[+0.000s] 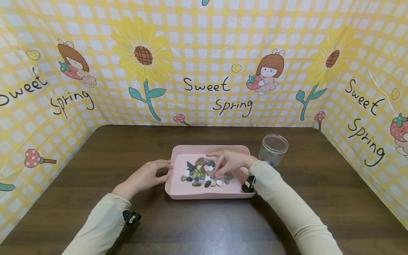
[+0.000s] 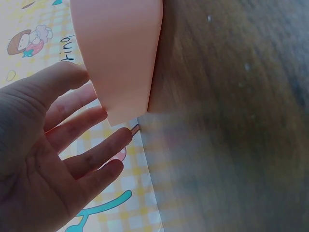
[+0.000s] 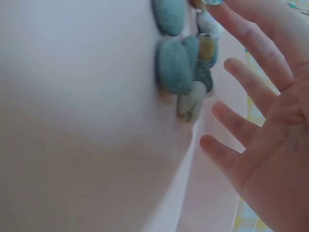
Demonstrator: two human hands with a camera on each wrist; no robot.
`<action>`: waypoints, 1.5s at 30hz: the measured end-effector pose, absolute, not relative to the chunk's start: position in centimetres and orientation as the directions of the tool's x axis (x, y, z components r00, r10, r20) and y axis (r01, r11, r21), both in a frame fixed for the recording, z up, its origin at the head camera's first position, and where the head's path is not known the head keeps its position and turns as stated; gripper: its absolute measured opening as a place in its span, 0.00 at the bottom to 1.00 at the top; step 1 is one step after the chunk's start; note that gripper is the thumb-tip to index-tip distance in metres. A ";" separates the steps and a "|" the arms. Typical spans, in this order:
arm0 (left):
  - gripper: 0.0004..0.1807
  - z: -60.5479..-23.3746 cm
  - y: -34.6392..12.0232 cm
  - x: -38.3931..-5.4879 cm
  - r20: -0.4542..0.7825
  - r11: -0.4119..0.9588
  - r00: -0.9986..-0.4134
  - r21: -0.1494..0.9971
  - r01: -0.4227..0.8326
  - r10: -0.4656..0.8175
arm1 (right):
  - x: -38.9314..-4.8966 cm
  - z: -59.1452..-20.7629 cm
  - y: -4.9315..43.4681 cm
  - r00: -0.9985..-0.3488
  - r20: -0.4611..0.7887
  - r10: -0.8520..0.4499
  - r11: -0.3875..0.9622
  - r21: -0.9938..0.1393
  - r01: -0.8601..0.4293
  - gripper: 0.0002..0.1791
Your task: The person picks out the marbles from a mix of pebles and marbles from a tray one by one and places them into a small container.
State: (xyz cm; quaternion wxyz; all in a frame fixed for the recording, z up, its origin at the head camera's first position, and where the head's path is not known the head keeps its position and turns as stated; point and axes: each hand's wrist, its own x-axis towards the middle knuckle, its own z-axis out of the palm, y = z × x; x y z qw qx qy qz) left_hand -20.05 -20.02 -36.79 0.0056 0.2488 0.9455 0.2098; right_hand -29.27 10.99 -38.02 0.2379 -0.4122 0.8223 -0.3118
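A pink tray (image 1: pixel 178 193) lies on the table, with pebbles (image 1: pixel 197 183) in white, grey, brown and black heaped in its middle. Some green and yellow bits (image 1: pixel 197 173) show among them. My left hand (image 1: pixel 145 177) touches the tray's left rim with its fingertips; the fingers are extended and spread in the left wrist view. Over the right part of the pebbles is my right hand (image 1: pixel 230 161), its thumb and index finger pointing down. At the top edge of the right wrist view, its fingertips pinch a small shiny glass marble (image 3: pixel 213 2), mostly cut off. The other fingers are spread.
A clear plastic jar (image 1: pixel 273 148) without a lid stands just right of the tray, with something small and blue (image 1: pixel 271 163) at its bottom. The brown wooden table (image 1: pixel 204 223) is backed by a yellow checked cloth (image 1: pixel 204 42) on three sides.
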 end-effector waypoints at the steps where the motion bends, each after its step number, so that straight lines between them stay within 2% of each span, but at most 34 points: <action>1: 0.16 -36.8 -20.0 -20.0 0.096 0.787 -0.875 0.399 0.470 0.474 | -29.3 -37.9 11.0 -0.553 -0.128 -0.823 0.467 -0.708 -0.530 0.04; 7: 0.16 -36.9 -20.0 -20.1 0.108 0.783 -0.871 0.395 0.480 0.480 | -29.3 -37.4 11.2 -0.582 -0.107 -0.806 0.466 -0.720 -0.513 0.03; 17: 0.16 -36.7 -20.0 -20.2 0.106 0.782 -0.872 0.399 0.478 0.478 | -29.4 -36.0 11.5 -0.574 -0.013 -0.819 0.407 -0.718 -0.565 0.03; 24: 0.16 -36.7 -20.0 -20.3 0.115 0.782 -0.868 0.391 0.486 0.483 | -29.2 -35.0 11.8 -0.609 0.010 -0.793 0.406 -0.736 -0.541 0.05; 33: 0.16 -36.4 -19.9 -20.0 0.097 0.786 -0.874 0.399 0.472 0.476 | -29.1 -34.1 12.5 -0.609 0.059 -0.791 0.399 -0.705 -0.586 0.06; 45: 0.16 -36.5 -19.9 -20.0 0.098 0.785 -0.873 0.398 0.474 0.477 | -28.8 -33.6 13.2 -0.629 0.081 -0.773 0.394 -0.716 -0.576 0.03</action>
